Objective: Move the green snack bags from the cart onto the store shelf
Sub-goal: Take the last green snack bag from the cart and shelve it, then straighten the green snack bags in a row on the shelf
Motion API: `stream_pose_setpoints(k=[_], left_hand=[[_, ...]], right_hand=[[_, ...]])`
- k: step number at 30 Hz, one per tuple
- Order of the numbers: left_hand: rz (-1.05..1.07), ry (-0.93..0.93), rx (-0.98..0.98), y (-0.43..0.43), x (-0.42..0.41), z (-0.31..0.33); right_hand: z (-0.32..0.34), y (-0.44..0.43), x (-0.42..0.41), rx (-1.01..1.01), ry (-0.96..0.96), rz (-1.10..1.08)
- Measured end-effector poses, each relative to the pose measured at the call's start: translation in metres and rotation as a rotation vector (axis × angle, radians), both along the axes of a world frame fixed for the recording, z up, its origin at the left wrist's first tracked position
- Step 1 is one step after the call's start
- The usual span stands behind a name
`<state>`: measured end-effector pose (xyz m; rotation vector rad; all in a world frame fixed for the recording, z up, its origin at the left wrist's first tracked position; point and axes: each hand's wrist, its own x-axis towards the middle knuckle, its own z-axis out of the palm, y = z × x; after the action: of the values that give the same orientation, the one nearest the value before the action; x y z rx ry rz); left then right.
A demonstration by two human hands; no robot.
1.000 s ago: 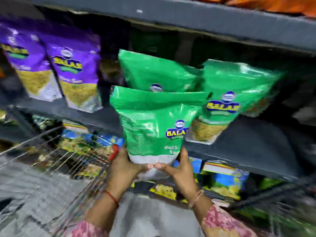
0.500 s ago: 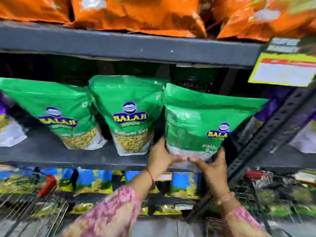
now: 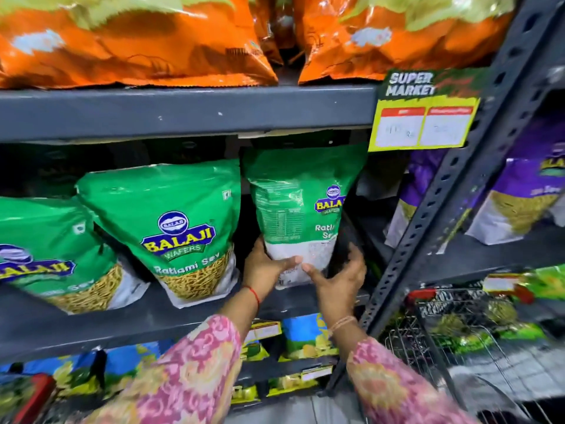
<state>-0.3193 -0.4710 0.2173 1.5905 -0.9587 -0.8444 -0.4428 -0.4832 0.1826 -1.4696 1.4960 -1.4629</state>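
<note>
A green Balaji snack bag (image 3: 293, 209) stands upright at the right end of the grey middle shelf (image 3: 91, 328), turned so its side faces me. My left hand (image 3: 266, 267) grips its lower left corner. My right hand (image 3: 339, 276) holds its bottom right, thumb across the white base. Two more green bags stand to its left on the same shelf: one (image 3: 180, 228) right beside it, another (image 3: 42, 255) at the far left edge. The wire cart (image 3: 458, 338) is at the lower right.
Orange snack bags (image 3: 137, 41) fill the shelf above. A yellow price tag (image 3: 425, 117) hangs on that shelf's edge. A dark perforated upright (image 3: 440, 191) stands just right of my hands. Purple bags (image 3: 526, 194) sit beyond it. Blue and yellow packs (image 3: 305, 338) lie on the lower shelf.
Both hands have carried the green bag up and to the right and set it at the shelf's right end. The bag has turned more upright and pushed deeper in.
</note>
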Motion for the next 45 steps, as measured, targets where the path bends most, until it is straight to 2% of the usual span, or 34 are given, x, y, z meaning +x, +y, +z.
stream_pose_setpoints(k=[3, 5, 7, 8, 11, 13, 15, 17, 19, 22, 26, 30, 34, 38, 41, 43, 45], left_hand=[[0.137, -0.091, 0.008, 0.017, -0.029, 0.001], [0.194, -0.232, 0.038, 0.034, -0.051, 0.003], [0.2, -0.398, 0.061, 0.049, -0.066, 0.003], [0.183, -0.43, 0.061, 0.055, -0.069, 0.003], [0.145, -0.308, 0.034, 0.058, -0.057, -0.001], [0.144, -0.177, -0.04, 0.05, -0.045, -0.006], [0.181, -0.005, -0.047, 0.04, -0.033, -0.009], [0.17, 0.16, -0.025, 0.033, -0.024, -0.01], [0.103, 0.227, -0.014, 0.029, -0.021, -0.012], [-0.021, 0.271, -0.034, 0.032, -0.024, -0.013], [0.011, 0.26, -0.059, 0.044, -0.029, -0.018], [0.034, 0.208, -0.037, 0.054, -0.031, -0.022], [0.067, 0.197, 0.01, 0.055, -0.023, -0.035], [0.159, 0.252, -0.014, 0.077, -0.023, -0.046], [0.276, 0.211, -0.088, 0.111, -0.011, -0.054], [0.394, 0.148, -0.146, 0.139, 0.014, -0.055], [0.553, 0.068, -0.193, 0.164, 0.054, -0.051]], right_hand=[[-0.022, 0.035, 0.018, 0.014, 0.089, 0.042], [-0.021, 0.045, 0.029, 0.122, 0.028, 0.09], [-0.02, 0.038, 0.031, 0.173, -0.076, 0.002], [-0.018, 0.033, 0.028, 0.192, -0.07, -0.005], [-0.02, 0.017, 0.004, 0.17, -0.01, 0.148], [-0.017, 0.004, -0.016, 0.249, -0.172, 0.281], [-0.012, -0.012, -0.031, 0.352, -0.243, 0.389], [-0.006, -0.027, -0.039, 0.424, -0.162, 0.468], [-0.005, -0.039, -0.044, 0.418, -0.044, 0.43], [-0.01, -0.045, -0.042, 0.408, 0.129, 0.223], [-0.015, -0.034, -0.029, 0.413, -0.002, 0.035], [-0.013, -0.03, -0.019, 0.431, -0.011, 0.004], [-0.023, -0.03, -0.02, 0.372, -0.036, 0.035], [-0.043, -0.001, -0.027, 0.163, 0.024, 0.049], [-0.062, 0.058, -0.019, -0.048, 0.203, 0.074], [-0.071, 0.104, 0.003, -0.139, 0.27, 0.256], [-0.072, 0.137, 0.043, -0.147, 0.28, 0.488]])
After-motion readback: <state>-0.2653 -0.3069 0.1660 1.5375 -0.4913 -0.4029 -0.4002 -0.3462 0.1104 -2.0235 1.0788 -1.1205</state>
